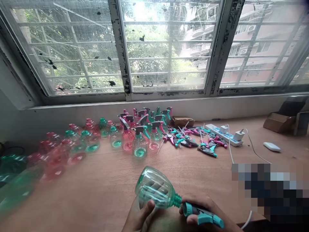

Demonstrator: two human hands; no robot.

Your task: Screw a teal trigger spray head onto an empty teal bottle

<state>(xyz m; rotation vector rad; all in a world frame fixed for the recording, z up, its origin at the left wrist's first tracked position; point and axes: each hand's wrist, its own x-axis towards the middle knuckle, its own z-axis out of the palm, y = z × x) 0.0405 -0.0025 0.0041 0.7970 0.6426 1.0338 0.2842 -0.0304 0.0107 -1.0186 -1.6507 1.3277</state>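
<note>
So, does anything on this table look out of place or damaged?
Nothing looks damaged. The loose spray heads lie in an untidy heap beside the power strip. The hands hold a green bottle tilted on its side, left hand on its body, right hand on its trigger head.

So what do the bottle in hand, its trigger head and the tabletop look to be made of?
Green bottle: thin clear-tinted plastic, glossy; the hand shows through it. Trigger sprayer head: opaque teal and dark grey plastic, matte, apparently moulded. Tabletop: reddish-brown wood or wood-look laminate, smooth with faint grain; which one cannot be told.
</note>
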